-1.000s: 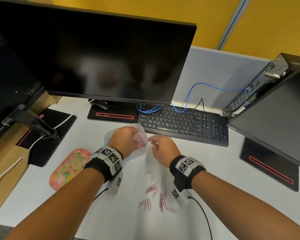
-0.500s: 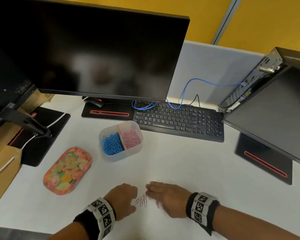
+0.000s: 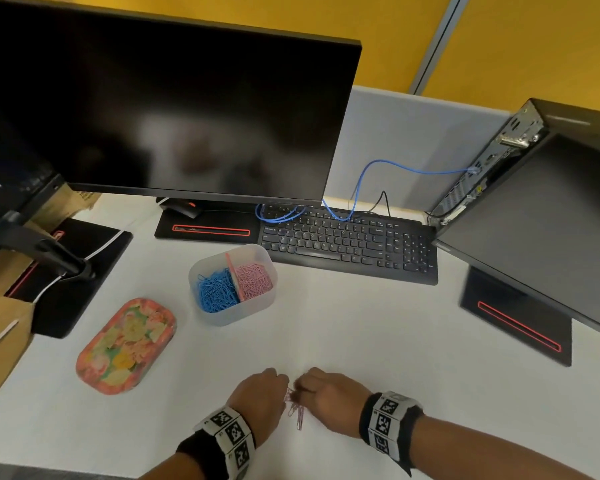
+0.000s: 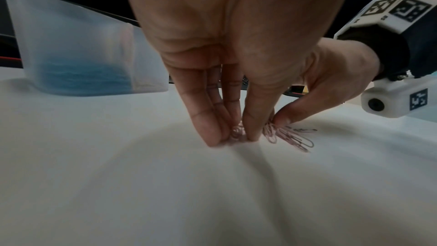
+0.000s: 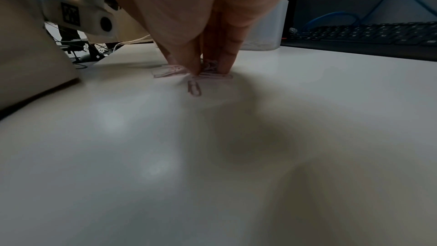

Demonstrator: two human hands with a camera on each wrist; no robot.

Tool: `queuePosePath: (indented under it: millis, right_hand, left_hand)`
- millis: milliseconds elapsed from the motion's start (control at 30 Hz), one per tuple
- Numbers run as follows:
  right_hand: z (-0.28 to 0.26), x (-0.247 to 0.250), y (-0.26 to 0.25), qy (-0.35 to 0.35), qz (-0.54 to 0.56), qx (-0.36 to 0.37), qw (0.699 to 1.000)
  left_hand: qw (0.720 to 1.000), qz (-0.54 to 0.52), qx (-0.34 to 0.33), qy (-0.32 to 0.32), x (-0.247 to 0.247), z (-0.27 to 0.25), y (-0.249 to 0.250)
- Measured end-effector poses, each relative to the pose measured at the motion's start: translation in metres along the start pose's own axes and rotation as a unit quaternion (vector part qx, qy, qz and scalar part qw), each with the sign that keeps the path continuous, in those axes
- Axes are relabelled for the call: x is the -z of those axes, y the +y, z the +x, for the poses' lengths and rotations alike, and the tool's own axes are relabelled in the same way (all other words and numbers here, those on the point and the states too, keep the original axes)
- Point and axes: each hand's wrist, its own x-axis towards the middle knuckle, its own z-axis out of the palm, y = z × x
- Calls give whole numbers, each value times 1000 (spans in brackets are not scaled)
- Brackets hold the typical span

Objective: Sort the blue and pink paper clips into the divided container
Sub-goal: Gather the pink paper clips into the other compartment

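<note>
Pink paper clips (image 3: 296,408) on white desk (image 3: 378,341), pinched by fingers (image 4: 250,128) of both hands.

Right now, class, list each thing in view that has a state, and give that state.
Translucent divided plastic container: uncovered, blue clips left, pink right.
Loose pink paper clips: on the white desk.
Left hand: pinching pink clips.
Right hand: pinching pink clips.
Large black monitor: dark.

Both hands, left hand (image 3: 257,398) and right hand (image 3: 329,400), meet over loose pink clips (image 3: 296,408) on the counter (image 3: 361,341); the divided container (image 3: 234,313) sits well beyond, near the keyboard (image 3: 347,242).
</note>
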Motion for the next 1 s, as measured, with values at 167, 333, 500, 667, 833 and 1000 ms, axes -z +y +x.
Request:
queuePosePath:
  millis: [167, 333, 500, 667, 833, 1000]
  right_hand:
    - [8, -4, 4, -8, 26, -51, 998]
    - [18, 4, 12, -18, 73, -112, 991]
    - [27, 19, 16, -22, 133, -229, 964]
    - [31, 34, 18, 70, 308, -376, 871]
    - [49, 69, 25, 162, 431, -413, 786]
    - [100, 121, 33, 224, 445, -375, 782]
  left_hand:
    - [1000, 6, 13, 11, -2, 6, -6]
    - [1000, -12, 17, 20, 2, 13, -9]
    - [997, -67, 29, 24, 7, 16, -13]
    - [990, -136, 40, 25, 14, 17, -19]
    - [975, -214, 54, 34, 17, 17, -27]
    - [958, -269, 51, 85, 38, 13, -31]
